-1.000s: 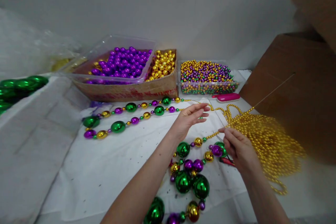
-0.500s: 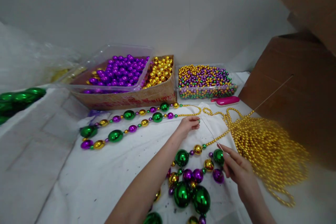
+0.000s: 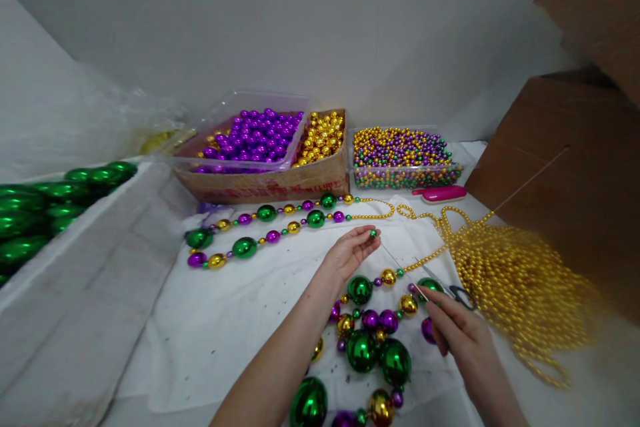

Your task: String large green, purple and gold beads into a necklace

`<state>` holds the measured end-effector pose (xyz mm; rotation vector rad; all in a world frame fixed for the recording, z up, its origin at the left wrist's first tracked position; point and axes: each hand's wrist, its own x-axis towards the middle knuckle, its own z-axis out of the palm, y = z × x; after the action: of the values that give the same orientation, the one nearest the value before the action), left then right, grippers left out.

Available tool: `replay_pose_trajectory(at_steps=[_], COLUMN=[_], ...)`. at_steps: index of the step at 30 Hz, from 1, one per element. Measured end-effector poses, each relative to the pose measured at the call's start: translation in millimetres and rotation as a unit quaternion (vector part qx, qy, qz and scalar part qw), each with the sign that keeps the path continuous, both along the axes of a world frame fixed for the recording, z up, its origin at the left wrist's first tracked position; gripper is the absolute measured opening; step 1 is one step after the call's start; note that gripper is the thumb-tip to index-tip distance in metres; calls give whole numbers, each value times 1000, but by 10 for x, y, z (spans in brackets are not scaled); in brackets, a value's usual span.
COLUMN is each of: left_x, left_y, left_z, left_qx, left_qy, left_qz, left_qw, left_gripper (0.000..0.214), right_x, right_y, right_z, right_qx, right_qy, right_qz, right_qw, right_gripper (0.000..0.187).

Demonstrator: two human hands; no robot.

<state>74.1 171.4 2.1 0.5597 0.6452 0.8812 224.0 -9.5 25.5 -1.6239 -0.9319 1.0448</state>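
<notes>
My left hand (image 3: pixel 350 252) pinches a small green bead (image 3: pixel 373 233) between thumb and fingertips above the white cloth (image 3: pixel 225 320). A thin needle (image 3: pixel 400 265) runs from that bead down to my right hand (image 3: pixel 457 330), whose fingers are closed on its near end. Beneath both hands lies a strand of large green, purple and gold beads (image 3: pixel 373 340), bunched up. A finished strand (image 3: pixel 270 227) stretches across the cloth further back. Scissors (image 3: pixel 450 288) lie just beyond my right hand, beside a heap of small gold bead strings (image 3: pixel 515 287).
At the back stand a clear tub of purple beads (image 3: pixel 255 135), a cardboard box with gold beads (image 3: pixel 323 137) and a clear tub of mixed small beads (image 3: pixel 400 153). A pink tool (image 3: pixel 440 193) lies in front. Green beads (image 3: pixel 45 203) fill a box at left. Cardboard boxes (image 3: pixel 565 173) stand right.
My left hand went from spread open to a pinch on the small green bead. My right hand dropped nearer with the needle. The view shifted slightly.
</notes>
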Motion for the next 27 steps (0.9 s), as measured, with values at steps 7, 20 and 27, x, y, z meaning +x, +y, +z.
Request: replay_pose_trajectory(at_steps=[7, 20, 27], left_x=[-87, -92, -241], left_y=[-86, -426, -449], left_z=[20, 255, 997], left_qx=[0, 70, 291], left_qy=[-26, 8, 102], left_qz=[1, -65, 50], left_qw=[1000, 995, 950], left_gripper=[14, 15, 12], right_x=[-39, -280, -41], right_y=[-83, 170, 407], right_z=[23, -22, 435], right_qx=[3, 67, 115], right_qy=[-6, -6, -65], right_qz=[4, 29, 158], right_qw=[1000, 997, 979], right_gripper=[61, 44, 43])
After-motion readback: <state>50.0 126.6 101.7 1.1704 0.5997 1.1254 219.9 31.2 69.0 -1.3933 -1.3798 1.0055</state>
